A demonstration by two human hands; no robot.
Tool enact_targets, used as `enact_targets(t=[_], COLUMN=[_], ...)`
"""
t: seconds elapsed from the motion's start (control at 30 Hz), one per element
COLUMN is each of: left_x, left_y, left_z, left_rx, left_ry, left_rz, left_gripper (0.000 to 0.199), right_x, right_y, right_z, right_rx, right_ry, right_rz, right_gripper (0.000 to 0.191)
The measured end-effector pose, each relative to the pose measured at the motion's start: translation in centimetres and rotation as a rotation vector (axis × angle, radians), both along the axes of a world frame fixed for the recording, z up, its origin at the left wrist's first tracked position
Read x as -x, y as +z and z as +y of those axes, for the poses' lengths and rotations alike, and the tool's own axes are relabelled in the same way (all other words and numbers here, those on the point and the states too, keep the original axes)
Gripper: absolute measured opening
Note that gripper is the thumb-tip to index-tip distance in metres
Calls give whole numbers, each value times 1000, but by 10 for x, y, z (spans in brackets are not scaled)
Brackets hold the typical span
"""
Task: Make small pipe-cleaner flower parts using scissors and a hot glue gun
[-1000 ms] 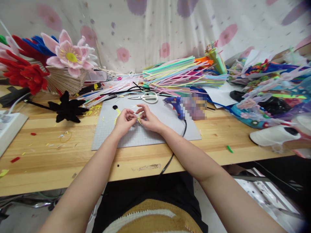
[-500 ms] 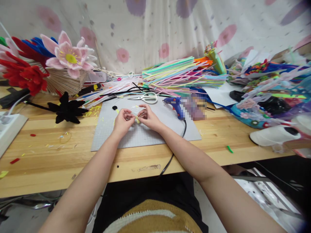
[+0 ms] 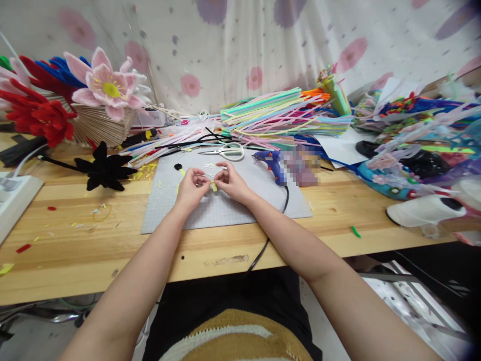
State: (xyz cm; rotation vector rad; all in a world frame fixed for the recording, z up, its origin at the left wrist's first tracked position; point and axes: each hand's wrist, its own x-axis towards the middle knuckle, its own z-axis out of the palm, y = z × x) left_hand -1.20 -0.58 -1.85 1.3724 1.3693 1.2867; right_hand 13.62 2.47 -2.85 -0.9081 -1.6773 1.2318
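Over the grey cutting mat (image 3: 233, 213), my left hand (image 3: 193, 188) and my right hand (image 3: 230, 183) pinch a small yellow piece (image 3: 214, 186) between their fingertips. Thin white strands show beside the fingers. Just behind the hands lie scissors with pale handles (image 3: 233, 151), and a small black disc (image 3: 178, 166) rests near the mat's left back part. A blue glue gun (image 3: 274, 163) lies at the mat's right side, its black cable running to the front edge.
Pipe cleaners (image 3: 263, 118) are heaped along the back. A black flower (image 3: 103, 168), pink flower (image 3: 108, 87) and white power strip (image 3: 17, 200) are at the left. A white spool (image 3: 424, 209) and bagged materials stand at the right. Yellow scraps dot the wooden table (image 3: 124, 250).
The yellow piece between my fingertips hangs slightly lower and shows more clearly. Both hands keep almost the same place and grip.
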Motion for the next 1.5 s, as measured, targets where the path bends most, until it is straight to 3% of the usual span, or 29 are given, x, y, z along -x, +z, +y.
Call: enact_targets(t=[0.57, 0.97, 1.2, 1.3, 1.5], left_x=[-2, -7, 0, 0, -1], left_y=[-1, 11, 22, 23, 22], left_z=[3, -3, -4, -3, -6], left_rx=[10, 72, 154, 184, 260], left_ry=[71, 32, 110, 69, -1], left_rz=[-121, -185, -256, -258, -211], left_gripper=[36, 37, 30, 36, 42], right_x=[2, 3, -3, -4, -3], right_y=[0, 0, 6, 11, 15], right_z=[2, 2, 1, -1, -5], right_rx=[144, 206, 124, 48, -138], right_ry=[-42, -41, 63, 111, 81], right_rz=[128, 196, 158, 87, -99], right_gripper=[49, 49, 48, 47, 46])
